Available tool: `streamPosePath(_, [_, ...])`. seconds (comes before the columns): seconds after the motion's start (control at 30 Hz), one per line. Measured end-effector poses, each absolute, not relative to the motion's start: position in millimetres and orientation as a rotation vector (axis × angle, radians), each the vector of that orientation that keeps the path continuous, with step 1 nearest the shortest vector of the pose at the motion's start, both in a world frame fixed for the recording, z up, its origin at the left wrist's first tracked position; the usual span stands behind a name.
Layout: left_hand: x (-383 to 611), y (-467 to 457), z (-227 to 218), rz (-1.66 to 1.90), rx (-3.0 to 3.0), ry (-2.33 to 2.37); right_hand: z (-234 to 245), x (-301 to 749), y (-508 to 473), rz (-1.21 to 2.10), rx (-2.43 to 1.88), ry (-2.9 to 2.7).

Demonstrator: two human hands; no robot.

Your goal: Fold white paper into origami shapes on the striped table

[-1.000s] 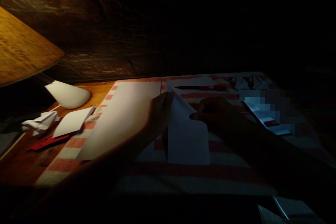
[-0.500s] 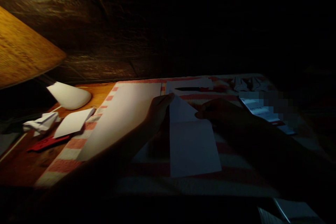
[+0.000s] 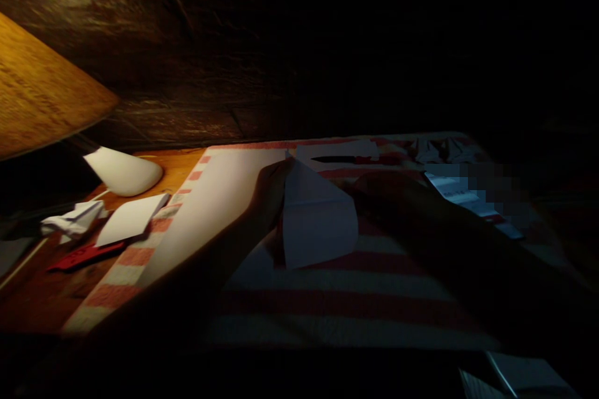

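Observation:
A folded sheet of white paper (image 3: pixel 318 224) is held up over the striped cloth, slanted at its upper right edge and creased across the middle. My left hand (image 3: pixel 271 187) pinches it at the top left corner. On the paper's right side, close to the slanted edge, is my right hand (image 3: pixel 381 193). Deep shadow covers its fingers, so I cannot tell whether they grip the sheet. Beyond both hands, a knife (image 3: pixel 334 159) with a dark blade rests on another piece of white paper (image 3: pixel 306 151).
A red-and-white striped cloth (image 3: pixel 402 302) covers the table. Left are a large white sheet (image 3: pixel 224 187), a lamp (image 3: pixel 124 171), crumpled paper (image 3: pixel 77 218), a small paper stack (image 3: pixel 131 218) and a red object (image 3: pixel 87 255). Right are folded paper shapes (image 3: pixel 428 151) and a lit screen (image 3: pixel 461 196).
The folded paper has shifted slightly left and its lower edge has come up, now curved at the right. My left hand moved left with it. My right hand's fingers have become harder to see.

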State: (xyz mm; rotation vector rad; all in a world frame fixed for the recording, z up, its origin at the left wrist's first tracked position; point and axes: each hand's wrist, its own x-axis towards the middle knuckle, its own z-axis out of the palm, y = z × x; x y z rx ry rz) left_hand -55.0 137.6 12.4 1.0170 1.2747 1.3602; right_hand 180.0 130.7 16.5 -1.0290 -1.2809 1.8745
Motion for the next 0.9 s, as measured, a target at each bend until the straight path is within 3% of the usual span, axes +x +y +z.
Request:
streamPosePath(0.37, [-40, 118, 12, 1.174, 0.731, 1.151, 30, 173, 117, 2.033, -1.042, -1.261])
streamPosePath(0.6, [-40, 122, 6, 1.061, 0.893, 1.247, 28, 187, 129, 2.187, -1.114, -1.279])
streamPosePath(0.83, [-66, 140, 22, 0.659, 1.611, 1.433, 40, 194, 133, 2.1, -1.243, -1.638])
streamPosePath(0.9, [-74, 133, 35, 0.719, 1.905, 1.585, 43, 198, 131, 2.051, -1.279, -1.78])
